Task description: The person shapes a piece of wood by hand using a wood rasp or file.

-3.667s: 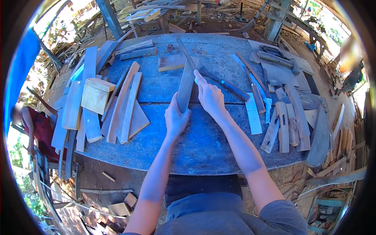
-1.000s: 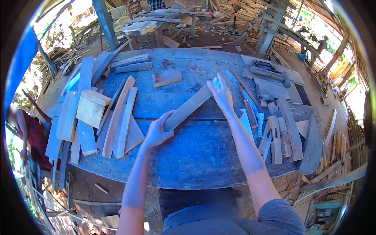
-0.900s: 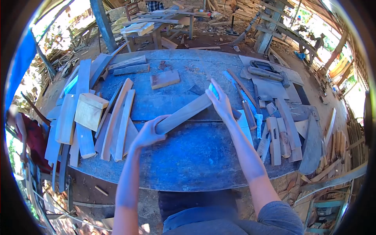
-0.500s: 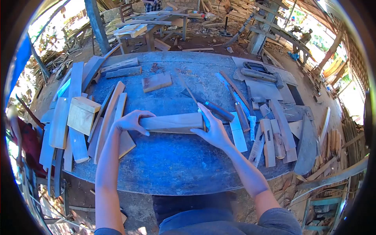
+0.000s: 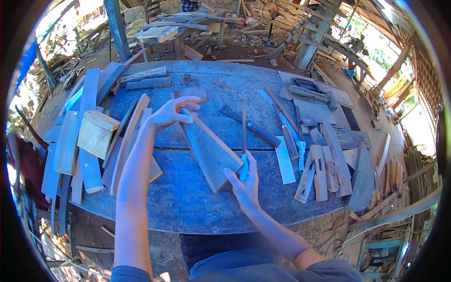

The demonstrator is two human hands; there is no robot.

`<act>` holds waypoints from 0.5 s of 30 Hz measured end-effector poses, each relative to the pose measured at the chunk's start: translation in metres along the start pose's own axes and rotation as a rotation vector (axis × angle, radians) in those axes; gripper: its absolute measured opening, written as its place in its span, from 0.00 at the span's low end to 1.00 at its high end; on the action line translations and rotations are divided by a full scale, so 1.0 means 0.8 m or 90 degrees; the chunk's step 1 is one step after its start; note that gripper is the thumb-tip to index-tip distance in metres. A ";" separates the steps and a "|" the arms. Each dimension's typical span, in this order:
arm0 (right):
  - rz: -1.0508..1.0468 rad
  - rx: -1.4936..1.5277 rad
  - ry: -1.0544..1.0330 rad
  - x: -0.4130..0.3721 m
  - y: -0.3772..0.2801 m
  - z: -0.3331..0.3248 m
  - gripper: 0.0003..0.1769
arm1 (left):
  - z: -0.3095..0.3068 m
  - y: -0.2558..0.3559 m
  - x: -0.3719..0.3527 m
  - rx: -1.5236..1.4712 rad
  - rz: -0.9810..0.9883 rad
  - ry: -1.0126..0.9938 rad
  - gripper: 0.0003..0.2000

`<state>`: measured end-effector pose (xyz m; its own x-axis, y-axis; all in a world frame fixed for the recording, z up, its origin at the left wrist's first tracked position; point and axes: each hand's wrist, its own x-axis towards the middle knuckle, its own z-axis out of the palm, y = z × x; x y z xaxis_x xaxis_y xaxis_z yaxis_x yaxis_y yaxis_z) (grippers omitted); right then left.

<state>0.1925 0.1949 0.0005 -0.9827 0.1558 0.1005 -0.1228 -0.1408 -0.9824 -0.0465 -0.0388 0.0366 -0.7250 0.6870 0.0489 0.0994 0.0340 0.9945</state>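
You hold the wooden board (image 5: 209,150) by both ends, and it seems lifted a little over the blue table (image 5: 188,207). I think you should grip it firmly so it does not slip or twist. Your left hand (image 5: 171,113) is stretched out, with its fingers curled on the far end. Your right hand (image 5: 245,188) is close to you. It is closed on the near corner and also on a thin tool (image 5: 243,136). The tool pokes up past your fingers, so mind its tip.

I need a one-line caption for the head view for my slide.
Left hand and right hand hold a wooden board over a blue workbench; the right hand also grips a thin blue-handled tool.
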 end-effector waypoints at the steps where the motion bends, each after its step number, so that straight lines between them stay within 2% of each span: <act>1: -0.050 -0.075 0.054 -0.004 0.002 0.004 0.47 | 0.012 -0.004 0.005 0.000 -0.003 -0.001 0.36; 3: -0.102 -0.153 0.110 -0.005 0.006 0.007 0.47 | 0.049 -0.009 0.011 0.101 0.019 0.146 0.34; 4: -0.112 -0.164 0.119 -0.004 0.012 0.007 0.47 | 0.073 -0.015 0.005 0.099 0.019 0.143 0.34; 6: -0.120 -0.174 0.131 -0.004 0.013 0.006 0.47 | 0.133 -0.030 -0.030 0.414 0.121 0.439 0.35; 8: -0.103 -0.152 0.116 -0.005 0.007 0.010 0.47 | 0.201 -0.033 -0.083 0.351 0.122 0.570 0.39; 10: -0.100 -0.150 0.106 -0.008 0.011 0.013 0.45 | 0.250 -0.026 -0.129 0.154 0.087 0.399 0.45; 11: -0.096 -0.151 0.099 -0.013 0.012 0.015 0.43 | 0.259 -0.027 -0.146 0.153 0.080 0.402 0.45; 12: -0.094 -0.150 0.096 -0.015 0.010 0.016 0.43 | 0.265 -0.027 -0.157 0.260 0.095 0.349 0.48; 13: -0.154 -0.213 0.046 -0.018 0.006 0.015 0.41 | 0.267 -0.028 -0.164 0.366 0.109 0.292 0.51; 14: -0.211 -0.275 -0.003 -0.024 -0.002 0.016 0.40 | 0.266 -0.029 -0.167 0.363 0.104 0.292 0.51; 15: -0.170 -0.255 -0.034 -0.030 -0.015 0.024 0.35 | 0.263 -0.029 -0.169 0.457 0.066 0.339 0.52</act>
<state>0.2151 0.1744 0.0128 -0.9309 0.0840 0.3554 -0.3191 0.2862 -0.9035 0.1923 0.0203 -0.0126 -0.8907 0.2910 0.3492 0.4545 0.5579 0.6944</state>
